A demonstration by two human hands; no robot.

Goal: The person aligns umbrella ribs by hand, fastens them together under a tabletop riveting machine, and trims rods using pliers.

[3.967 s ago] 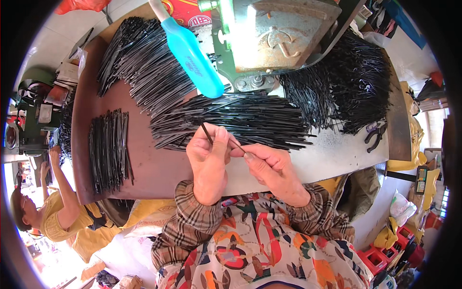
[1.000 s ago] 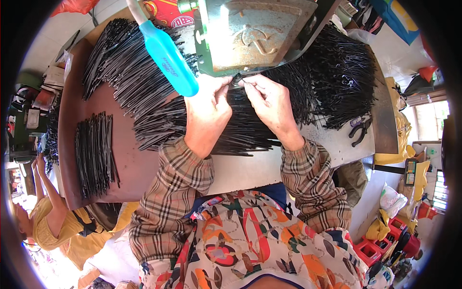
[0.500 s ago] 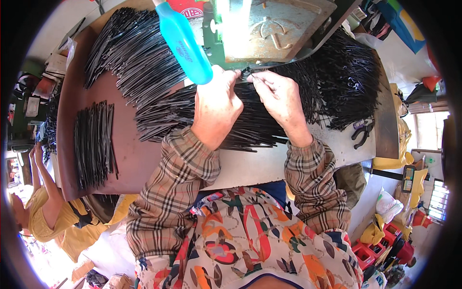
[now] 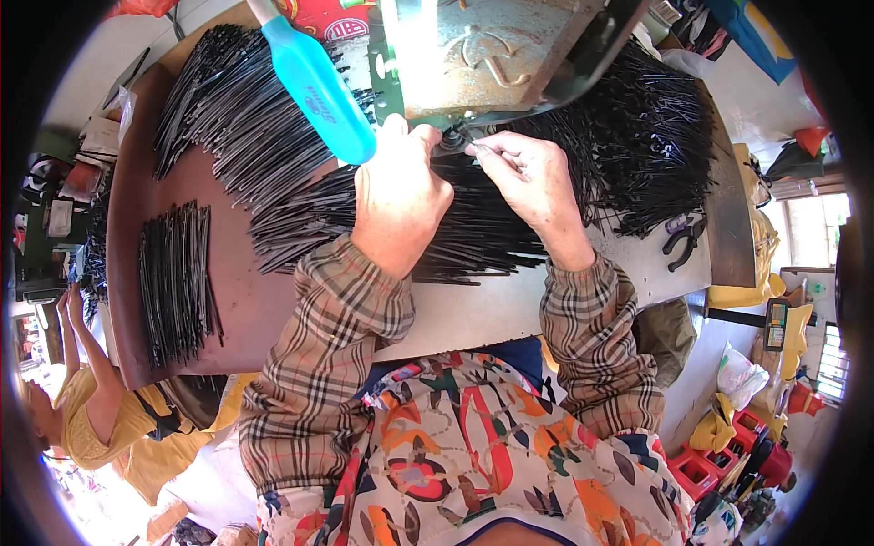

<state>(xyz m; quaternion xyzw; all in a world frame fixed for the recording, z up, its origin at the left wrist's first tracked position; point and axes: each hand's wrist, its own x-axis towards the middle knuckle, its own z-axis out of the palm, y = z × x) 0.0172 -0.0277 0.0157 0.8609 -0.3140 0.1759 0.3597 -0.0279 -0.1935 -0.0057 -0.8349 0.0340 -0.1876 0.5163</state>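
L hand [image 4: 398,196] at machine [image 4: 496,56] base, 12 o'clock; grip: couldn't tell. R hand [image 4: 535,177] pinched thin dark piece [image 4: 473,143]. Step: prob. aligning; next move needed steadiness.

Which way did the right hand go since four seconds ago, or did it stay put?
Yes: the right hand has moved forward, much closer to the machine.

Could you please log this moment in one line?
left hand: at machine; right hand: beside it, hold unclear; black rods: heaped on table
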